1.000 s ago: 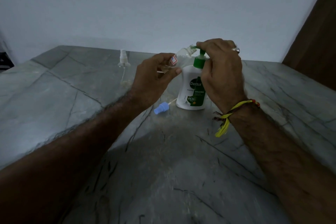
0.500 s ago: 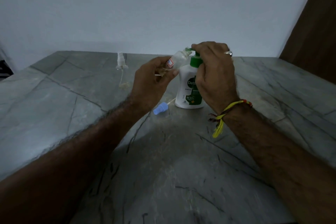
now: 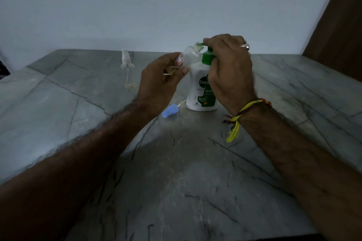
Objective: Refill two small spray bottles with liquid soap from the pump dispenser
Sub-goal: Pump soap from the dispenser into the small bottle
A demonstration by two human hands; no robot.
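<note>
Grey veined stone makes up the surface (image 3: 58, 103), which runs back to a plain pale wall in dim light. Farthest left stands the second spray bottle (image 3: 128, 70), clear, upright, its white sprayer top on, well apart from the work and apparently waiting its turn. Next comes the left hand (image 3: 162, 78), closed around the first spray bottle (image 3: 189, 55), which it tips so the open neck meets the green spout; held at that slant, I'd judge, so soap runs straight in rather than over the rim. Below it a blue sprayer cap (image 3: 168, 111) lies on its side with its dip tube pointing toward the dispenser (set close by, likely for screwing back on). Just right of that the pump dispenser (image 3: 199, 92) stands on its base, white with a green label. The right hand (image 3: 228, 68) is clamped over the pump head, fingers curled on top, placed to press down and steady it at once.
</note>
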